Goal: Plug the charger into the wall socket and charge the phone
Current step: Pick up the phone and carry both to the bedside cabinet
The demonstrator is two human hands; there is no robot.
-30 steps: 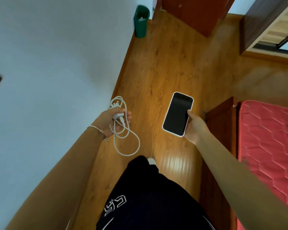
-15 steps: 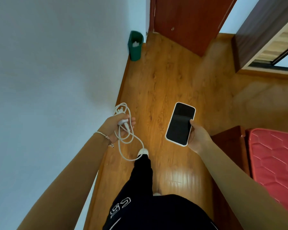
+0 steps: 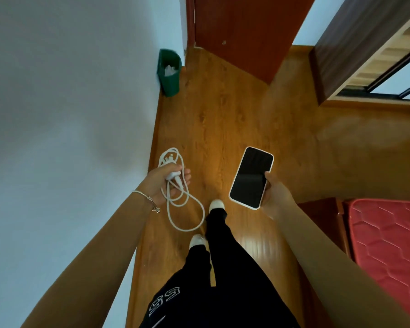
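Left hand [image 3: 162, 179] grips white charger [image 3: 173, 174], cable [image 3: 187, 209] dangling; right hand [image 3: 276, 196] holds dark-screened phone [image 3: 251, 177].

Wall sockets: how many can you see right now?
0. The white wall shows none. The left hand holds the coiled charger, the right hand the phone. One may lie outside the frame.

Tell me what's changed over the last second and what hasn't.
The person has walked forward along the wall: the green bin and red door sit nearer, the red mattress has slid back. Unchanged: left hand grips the coiled charger, right hand holds the dark-screened phone.
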